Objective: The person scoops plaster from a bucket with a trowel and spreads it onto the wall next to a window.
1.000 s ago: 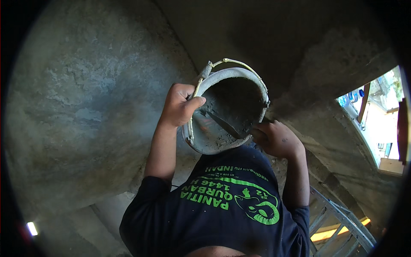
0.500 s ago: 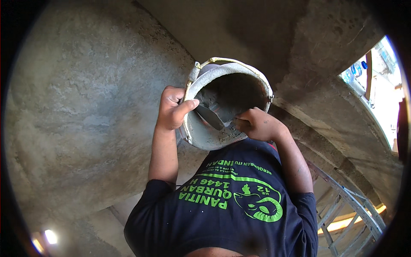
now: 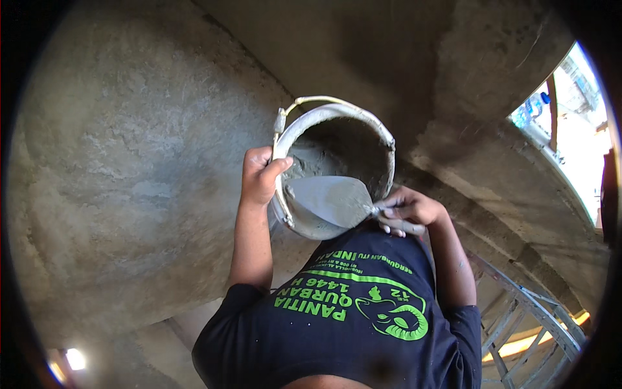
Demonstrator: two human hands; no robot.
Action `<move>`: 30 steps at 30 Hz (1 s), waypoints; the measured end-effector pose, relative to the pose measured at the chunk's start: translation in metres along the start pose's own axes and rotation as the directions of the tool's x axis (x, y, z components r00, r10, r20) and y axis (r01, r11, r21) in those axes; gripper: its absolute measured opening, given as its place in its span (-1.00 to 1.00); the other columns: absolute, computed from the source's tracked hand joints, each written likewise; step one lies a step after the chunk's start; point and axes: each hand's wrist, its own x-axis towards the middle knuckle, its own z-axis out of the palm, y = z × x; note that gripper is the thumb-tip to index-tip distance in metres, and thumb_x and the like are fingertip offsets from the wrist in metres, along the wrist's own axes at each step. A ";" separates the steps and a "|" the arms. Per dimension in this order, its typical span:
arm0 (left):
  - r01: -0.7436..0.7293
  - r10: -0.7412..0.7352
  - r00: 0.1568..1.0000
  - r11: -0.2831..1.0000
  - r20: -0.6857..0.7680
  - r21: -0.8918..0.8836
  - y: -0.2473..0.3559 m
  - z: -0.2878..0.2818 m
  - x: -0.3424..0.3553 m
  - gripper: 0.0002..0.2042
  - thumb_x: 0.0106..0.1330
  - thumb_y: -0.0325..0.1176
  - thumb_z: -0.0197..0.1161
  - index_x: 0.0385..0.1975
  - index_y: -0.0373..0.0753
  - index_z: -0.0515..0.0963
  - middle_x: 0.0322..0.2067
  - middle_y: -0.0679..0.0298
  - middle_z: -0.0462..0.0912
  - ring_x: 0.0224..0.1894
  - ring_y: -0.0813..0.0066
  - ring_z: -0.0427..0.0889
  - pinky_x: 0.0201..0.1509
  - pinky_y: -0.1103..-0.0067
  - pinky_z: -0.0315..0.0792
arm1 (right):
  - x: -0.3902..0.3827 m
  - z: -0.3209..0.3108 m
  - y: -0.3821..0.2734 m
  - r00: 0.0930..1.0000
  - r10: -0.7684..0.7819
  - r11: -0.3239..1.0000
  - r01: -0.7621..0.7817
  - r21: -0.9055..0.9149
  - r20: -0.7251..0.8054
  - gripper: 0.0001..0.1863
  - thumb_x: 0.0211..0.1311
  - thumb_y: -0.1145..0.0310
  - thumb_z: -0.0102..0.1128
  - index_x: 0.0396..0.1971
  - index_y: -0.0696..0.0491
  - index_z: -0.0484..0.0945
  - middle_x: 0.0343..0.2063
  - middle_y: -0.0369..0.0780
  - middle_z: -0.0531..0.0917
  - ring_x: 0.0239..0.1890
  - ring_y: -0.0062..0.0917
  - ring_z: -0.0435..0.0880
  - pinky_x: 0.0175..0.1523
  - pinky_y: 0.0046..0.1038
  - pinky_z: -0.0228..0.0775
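My left hand (image 3: pixel 260 175) grips the left rim of a mortar-crusted bucket (image 3: pixel 304 120), thumb over the edge and fingers behind it. The bucket is tilted so that its mouth faces me. Inside lies wet grey mortar (image 3: pixel 311 159), partly in shadow. At the near right of the rim, my right hand (image 3: pixel 411 211) is closed round the handle of a trowel (image 3: pixel 330 200). The trowel's broad, rounded blade lies across the lower part of the bucket's mouth, its face smeared grey. A wire handle with a pale wrapping arches over the far rim.
Rough grey cement wall (image 3: pixel 129 162) surfaces spread on the left and behind the bucket. A metal ladder-like frame (image 3: pixel 531 311) stands at the lower right. Through a bright opening at the upper right, a clear plastic bottle (image 3: pixel 534 107) with a blue cap shows.
The trowel has come up from inside the bucket and turned, so its broad face now shows. My right hand has shifted toward me and right; the bucket has moved slightly left and nearer.
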 end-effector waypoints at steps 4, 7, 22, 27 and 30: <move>-0.036 0.041 0.994 0.998 -0.105 0.049 -0.011 0.004 0.000 -0.85 0.16 -0.46 0.33 -0.62 -0.28 0.56 -0.63 0.55 0.42 -0.53 0.75 0.31 -0.47 0.59 0.14 | -0.045 -0.005 -0.009 0.991 -0.131 0.984 0.134 0.120 -0.039 -0.68 0.44 0.33 0.15 -0.03 0.29 0.64 -0.41 -0.17 0.72 -0.55 -0.60 0.62 -0.44 -0.56 0.46; -0.059 0.080 0.989 0.984 -0.124 0.168 -0.027 0.004 0.001 -0.80 0.12 -0.35 0.35 -0.59 -0.33 0.55 -0.68 0.36 0.43 -0.54 0.55 0.38 -0.42 0.45 0.22 | -0.079 -0.004 -0.036 0.925 -0.349 0.913 0.371 0.168 -0.150 -0.56 0.31 0.23 0.28 -0.03 0.32 0.57 -0.36 -0.09 0.69 -0.56 -0.52 0.61 -0.46 -0.52 0.46; 0.009 -0.018 0.988 0.998 -0.153 -0.062 -0.058 0.005 0.009 -0.79 -0.02 -0.47 0.27 -0.74 -0.33 0.37 -0.69 0.50 0.32 -0.56 0.67 0.28 -0.49 0.50 0.16 | -0.178 0.038 -0.272 -0.092 -0.995 -0.005 -0.403 -0.915 0.046 -0.37 0.30 0.63 0.11 0.39 0.10 0.35 -0.11 -0.05 0.65 -0.31 -0.38 0.72 -0.16 -0.37 0.59; 0.004 -0.011 0.989 0.999 -0.149 -0.048 -0.059 0.003 0.008 -0.83 -0.02 -0.48 0.26 -0.72 -0.32 0.41 -0.67 0.48 0.36 -0.56 0.67 0.30 -0.48 0.51 0.19 | -0.164 0.028 -0.304 -0.129 -0.977 -0.003 -0.787 -0.617 0.169 -0.30 0.14 0.57 0.20 0.37 -0.02 0.41 -0.09 -0.05 0.60 -0.24 -0.12 0.73 -0.20 -0.20 0.63; -0.003 0.000 0.987 1.000 -0.163 -0.014 -0.050 0.007 0.006 -0.86 -0.02 -0.48 0.26 -0.69 -0.35 0.46 -0.66 0.46 0.40 -0.56 0.65 0.33 -0.45 0.51 0.22 | -0.162 0.023 -0.324 -0.107 -0.977 -0.002 -0.860 -0.511 0.184 -0.35 0.18 0.53 0.18 0.35 -0.01 0.43 -0.11 -0.08 0.58 -0.25 -0.17 0.73 -0.25 -0.20 0.64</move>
